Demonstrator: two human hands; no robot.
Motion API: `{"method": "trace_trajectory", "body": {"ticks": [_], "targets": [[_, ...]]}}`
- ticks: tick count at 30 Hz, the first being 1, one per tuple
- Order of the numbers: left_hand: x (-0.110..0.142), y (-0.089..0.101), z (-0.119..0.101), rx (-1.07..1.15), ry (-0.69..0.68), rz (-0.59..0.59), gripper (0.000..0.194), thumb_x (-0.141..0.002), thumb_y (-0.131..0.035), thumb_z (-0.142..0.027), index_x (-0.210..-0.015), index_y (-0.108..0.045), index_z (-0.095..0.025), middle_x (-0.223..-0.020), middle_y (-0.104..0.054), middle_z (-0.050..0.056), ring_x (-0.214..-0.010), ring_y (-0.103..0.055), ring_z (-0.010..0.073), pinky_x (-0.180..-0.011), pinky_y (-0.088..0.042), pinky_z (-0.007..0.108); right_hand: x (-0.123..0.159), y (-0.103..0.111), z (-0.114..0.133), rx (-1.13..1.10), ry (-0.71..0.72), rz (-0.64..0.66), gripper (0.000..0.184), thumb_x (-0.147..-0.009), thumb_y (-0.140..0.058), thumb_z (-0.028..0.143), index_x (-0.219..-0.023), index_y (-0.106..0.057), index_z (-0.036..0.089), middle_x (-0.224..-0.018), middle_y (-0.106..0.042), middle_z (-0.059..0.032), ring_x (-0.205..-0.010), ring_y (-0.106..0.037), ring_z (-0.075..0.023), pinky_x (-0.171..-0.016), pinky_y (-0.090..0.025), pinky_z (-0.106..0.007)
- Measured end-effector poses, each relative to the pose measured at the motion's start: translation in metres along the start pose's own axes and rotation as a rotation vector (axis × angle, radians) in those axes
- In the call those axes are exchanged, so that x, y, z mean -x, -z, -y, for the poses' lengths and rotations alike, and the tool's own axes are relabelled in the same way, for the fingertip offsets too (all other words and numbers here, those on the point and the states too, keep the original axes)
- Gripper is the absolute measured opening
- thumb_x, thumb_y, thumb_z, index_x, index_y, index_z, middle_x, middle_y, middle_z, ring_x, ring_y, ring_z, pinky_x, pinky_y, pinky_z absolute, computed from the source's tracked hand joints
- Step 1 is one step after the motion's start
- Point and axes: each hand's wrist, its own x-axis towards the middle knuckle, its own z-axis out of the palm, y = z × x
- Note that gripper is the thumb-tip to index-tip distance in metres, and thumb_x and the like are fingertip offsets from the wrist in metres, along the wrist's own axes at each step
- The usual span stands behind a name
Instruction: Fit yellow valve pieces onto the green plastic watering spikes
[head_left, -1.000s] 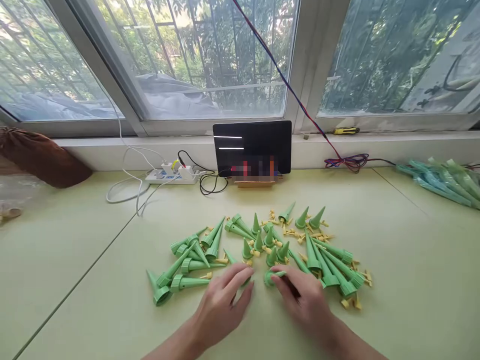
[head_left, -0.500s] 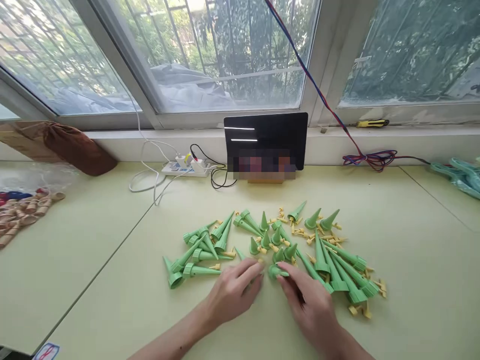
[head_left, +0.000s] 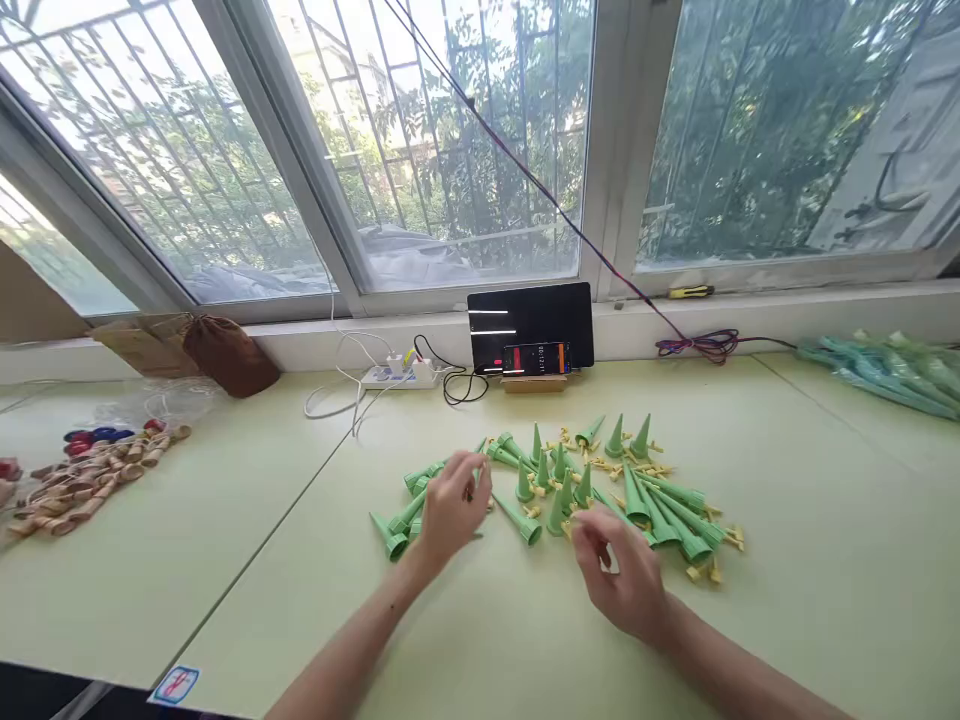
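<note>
The right hand (head_left: 622,572) has come away from the short green cone (head_left: 555,515) that it was at half a second ago; the cone now stands upright just beyond and to the left of its fingertips, among the other short upright cones. That piece looks set down, which I take as one more placed with the standing group. The left hand (head_left: 452,508) has shifted outward and forward, baring a long green cone (head_left: 519,520) that it partly covered; this lies on its side between the hands, wide end toward the person.

The hands are well apart. The left is bent up at the wrist, fingers curled downward over the left-hand heap of green cones (head_left: 407,515); its palm side is hidden, so I cannot tell whether it grips anything. The right is lower and nearer the person, thumb and forefinger rounded into a loop with their tips near each other; whether something small sits between them I cannot tell. Small yellow pieces (head_left: 532,511) lie among the cones ahead of the hands, and a second heap of long cones (head_left: 679,520) fans out just beyond and to the right of the right hand, above the bare tabletop (head_left: 495,650) between the forearms
</note>
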Motion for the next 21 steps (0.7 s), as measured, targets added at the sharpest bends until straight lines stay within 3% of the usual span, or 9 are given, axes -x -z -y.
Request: {"method": "trace_trajectory", "body": {"ticks": [2, 3, 5, 9, 11, 14, 21], "targets": [[-0.024, 0.004, 0.012, -0.088, 0.109, 0.194, 0.018, -0.096, -0.051, -0.024, -0.103, -0.066, -0.018, -0.090, -0.070, 0.006, -0.072, -0.066, 0.0160, -0.069, -0.055, 0.029, 0.001, 0.000, 0.007, 0.025, 0.126, 0.059, 0.022, -0.095, -0.049, 0.008, -0.110, -0.054, 0.022, -0.066, -0.060, 0.0022, -0.049, -0.053, -0.0117, -0.050, -0.040, -0.025], [-0.035, 0.003, 0.017, -0.117, 0.094, 0.336, 0.022, -0.095, -0.051, -0.023, -0.110, -0.066, -0.016, -0.100, -0.071, 0.009, -0.088, -0.068, 0.0207, -0.081, -0.056, 0.034, 0.003, 0.000, 0.011, 0.032, 0.161, 0.109, 0.021, -0.095, -0.048, 0.007, -0.109, -0.054, 0.022, -0.067, -0.061, 0.0009, -0.052, -0.056, -0.0130, -0.052, -0.040, -0.026], [-0.056, -0.003, 0.025, -0.089, 0.036, 0.449, 0.031, -0.093, -0.056, -0.021, -0.122, -0.064, -0.017, -0.119, -0.070, 0.011, -0.115, -0.063, 0.0245, -0.101, -0.049, 0.039, 0.007, -0.003, 0.019, 0.029, 0.211, 0.238, 0.018, -0.095, -0.046, 0.008, -0.105, -0.055, 0.021, -0.067, -0.062, 0.0000, -0.055, -0.059, -0.0141, -0.054, -0.041, -0.026], [-0.081, -0.030, 0.036, -0.032, -0.071, 0.656, 0.041, -0.077, -0.076, -0.022, -0.117, -0.070, -0.023, -0.127, -0.070, 0.006, -0.121, -0.061, 0.0253, -0.106, -0.046, 0.034, 0.014, -0.009, 0.025, 0.054, 0.328, 0.414, 0.019, -0.098, -0.040, 0.010, -0.104, -0.057, 0.019, -0.069, -0.063, -0.0016, -0.053, -0.058, -0.0139, -0.053, -0.038, -0.026], [-0.085, -0.040, 0.041, -0.025, -0.090, 0.727, 0.031, -0.075, -0.078, -0.021, -0.105, -0.075, -0.022, -0.117, -0.074, 0.006, -0.110, -0.066, 0.0252, -0.097, -0.050, 0.032, 0.017, -0.008, 0.024, 0.088, 0.328, 0.445, 0.021, -0.098, -0.037, 0.011, -0.101, -0.057, 0.019, -0.066, -0.060, -0.0012, -0.051, -0.055, -0.0140, -0.053, -0.037, -0.026], [-0.081, -0.042, 0.049, -0.034, -0.092, 0.768, 0.018, -0.083, -0.068, -0.019, -0.099, -0.075, -0.020, -0.105, -0.076, 0.008, -0.101, -0.069, 0.0251, -0.090, -0.051, 0.032, 0.021, -0.001, 0.023, 0.141, 0.286, 0.462, 0.023, -0.098, -0.036, 0.012, -0.097, -0.058, 0.019, -0.066, -0.059, -0.0011, -0.051, -0.053, -0.0142, -0.053, -0.036, -0.026], [-0.068, -0.020, 0.061, -0.044, -0.056, 0.796, 0.025, -0.086, -0.056, -0.011, -0.100, -0.075, -0.019, -0.109, -0.075, 0.010, -0.105, -0.068, 0.0255, -0.092, -0.050, 0.032, 0.031, 0.013, 0.023, 0.229, 0.197, 0.515, 0.023, -0.099, -0.035, 0.010, -0.092, -0.054, 0.020, -0.066, -0.055, 0.0000, -0.053, -0.049, -0.0139, -0.053, -0.035, -0.026]]}}
